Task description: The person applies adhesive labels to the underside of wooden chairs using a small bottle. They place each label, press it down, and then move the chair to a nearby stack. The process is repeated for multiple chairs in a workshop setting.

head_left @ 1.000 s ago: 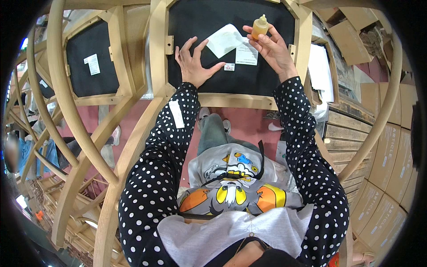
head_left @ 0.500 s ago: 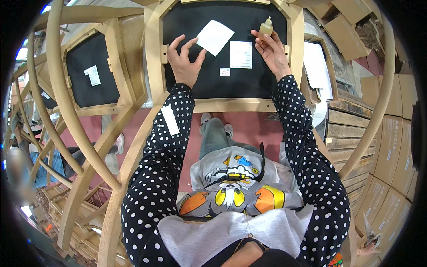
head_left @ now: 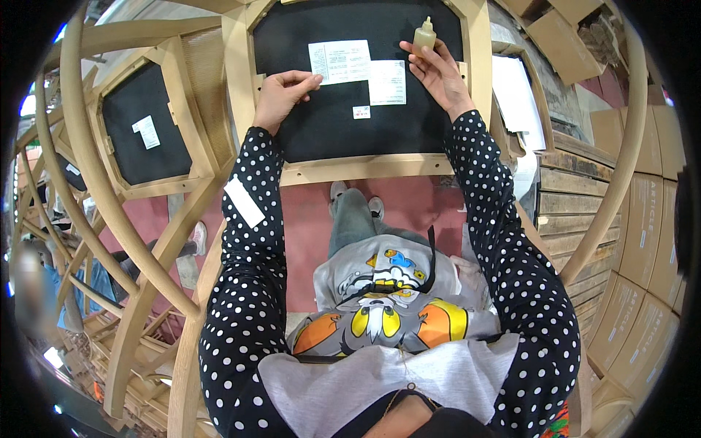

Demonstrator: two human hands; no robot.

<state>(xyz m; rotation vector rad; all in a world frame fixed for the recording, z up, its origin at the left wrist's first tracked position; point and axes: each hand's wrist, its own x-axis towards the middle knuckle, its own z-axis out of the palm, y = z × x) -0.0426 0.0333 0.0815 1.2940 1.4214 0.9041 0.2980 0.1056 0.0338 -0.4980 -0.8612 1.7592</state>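
In front of me is the black underside panel (head_left: pixel 321 135) of a chair seat, set in a pale wooden frame. My left hand (head_left: pixel 281 98) pinches the lower left corner of a white printed paper slip (head_left: pixel 340 61), which lies over the panel with its print side up. Small squeeze bottle (head_left: pixel 424 38) of yellowish liquid, nozzle up: my right hand (head_left: pixel 440 77) holds it between thumb and fingers near the panel's right side. Between the hands, another printed label (head_left: pixel 388 83) lies on the panel, with a tiny label (head_left: pixel 361 112) below it.
To the left stands another upturned chair (head_left: pixel 146 120) with labels on its black panel. Curved wooden chair legs (head_left: pixel 109 146) rise on both sides. White paper sheets (head_left: pixel 517 102) lie at right by a slatted wooden surface (head_left: pixel 577 182). Cardboard boxes (head_left: pixel 635 241) are stacked far right.
The paper slip has turned from its blank side to its printed side and now meets the label beside it. My left hand has closed on its corner; the right still holds the bottle.
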